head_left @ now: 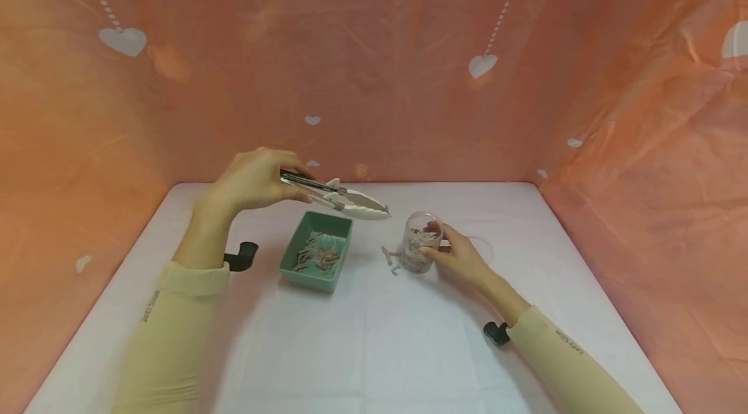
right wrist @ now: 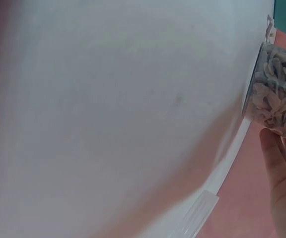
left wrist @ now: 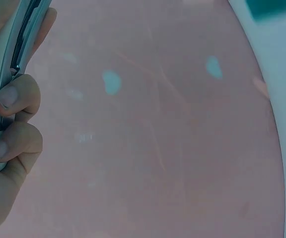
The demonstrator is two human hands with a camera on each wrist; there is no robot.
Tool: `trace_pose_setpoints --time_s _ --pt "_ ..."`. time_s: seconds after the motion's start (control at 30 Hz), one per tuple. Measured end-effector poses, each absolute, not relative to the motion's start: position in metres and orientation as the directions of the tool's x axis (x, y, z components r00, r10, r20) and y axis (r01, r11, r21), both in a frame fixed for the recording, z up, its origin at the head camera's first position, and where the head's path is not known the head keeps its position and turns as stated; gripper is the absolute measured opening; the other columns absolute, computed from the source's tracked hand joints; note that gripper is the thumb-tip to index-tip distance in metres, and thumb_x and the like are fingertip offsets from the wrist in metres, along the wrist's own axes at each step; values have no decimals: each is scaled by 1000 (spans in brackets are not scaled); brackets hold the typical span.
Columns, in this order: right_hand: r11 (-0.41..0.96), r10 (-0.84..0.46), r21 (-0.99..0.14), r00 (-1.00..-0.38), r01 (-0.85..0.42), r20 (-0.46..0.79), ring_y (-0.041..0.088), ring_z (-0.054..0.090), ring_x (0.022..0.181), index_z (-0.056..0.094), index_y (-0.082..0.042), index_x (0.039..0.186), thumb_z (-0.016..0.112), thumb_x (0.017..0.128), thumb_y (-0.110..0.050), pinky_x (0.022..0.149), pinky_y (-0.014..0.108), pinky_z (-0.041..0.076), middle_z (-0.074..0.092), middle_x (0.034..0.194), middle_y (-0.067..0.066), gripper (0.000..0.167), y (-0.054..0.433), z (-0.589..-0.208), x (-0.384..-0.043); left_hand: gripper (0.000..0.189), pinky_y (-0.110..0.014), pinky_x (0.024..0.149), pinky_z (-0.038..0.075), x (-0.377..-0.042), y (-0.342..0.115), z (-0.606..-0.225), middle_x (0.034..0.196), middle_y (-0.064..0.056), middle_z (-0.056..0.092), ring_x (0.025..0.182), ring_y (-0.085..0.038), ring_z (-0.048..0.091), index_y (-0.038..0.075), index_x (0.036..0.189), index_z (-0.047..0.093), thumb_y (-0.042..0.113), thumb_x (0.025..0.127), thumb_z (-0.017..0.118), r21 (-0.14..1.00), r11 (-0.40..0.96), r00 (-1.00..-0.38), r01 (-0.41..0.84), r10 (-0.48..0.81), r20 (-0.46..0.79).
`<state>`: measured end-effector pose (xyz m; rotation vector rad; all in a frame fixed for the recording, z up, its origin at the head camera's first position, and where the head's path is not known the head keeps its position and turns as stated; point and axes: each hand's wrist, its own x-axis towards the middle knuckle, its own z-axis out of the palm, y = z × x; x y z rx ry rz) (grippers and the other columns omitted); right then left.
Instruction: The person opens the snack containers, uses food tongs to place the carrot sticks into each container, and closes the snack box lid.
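My left hand point(head_left: 257, 177) grips metal-handled kitchen tongs point(head_left: 310, 185) with pale scalloped heads, held above the table and pointing right. At the tips of the tongs there is a small dark bit, too small to make out. In the left wrist view, curled fingers point(left wrist: 21, 96) wrap the tongs' handles point(left wrist: 4, 59). My right hand point(head_left: 458, 255) holds a clear jar point(head_left: 416, 248) upright, thumb and fingers around its side. Brownish-grey curled strips point(right wrist: 279, 94) fill much of the jar. Below the tongs stands a green tray point(head_left: 310, 282) with similar strips point(head_left: 318, 252) inside.
Several loose strips point(head_left: 388, 256) lie on the white tabletop point(head_left: 362, 336) just left of the jar. A clear round lid point(head_left: 484, 248) lies behind the right hand. Orange sheeting point(head_left: 350, 76) with white hearts surrounds the table at the back and sides.
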<state>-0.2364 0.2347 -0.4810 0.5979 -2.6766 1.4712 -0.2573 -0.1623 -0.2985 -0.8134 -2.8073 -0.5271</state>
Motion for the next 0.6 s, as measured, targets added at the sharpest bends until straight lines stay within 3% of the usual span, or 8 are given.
trace_pose_setpoints --time_s 0.23,0.43,0.6 --pt "484 -332 -798 -919 -360 214 41 60 127 51 6 143 74 97 -13 98 45 56 60 137 25 55 235 -479 -238 34 -44 77 46 -269 -121 -302 103 16 74 86 -10 66 32 110 81 40 78 92 340 721 -797 603 536 278" --pt "482 -340 -794 -915 -369 218 41 60 127 52 5 142 74 97 -14 96 43 57 61 136 24 54 236 -479 -239 37 -47 83 48 -277 -97 -309 114 12 75 99 -14 69 30 112 82 40 78 92 349 697 -780 626 564 272" --pt "493 -331 -795 -921 -353 204 40 60 128 47 4 150 75 97 -15 97 41 56 60 138 24 63 240 -479 -239 39 -49 87 47 -281 -88 -313 120 11 75 103 -15 69 31 112 81 40 76 93 351 708 -790 613 562 248"
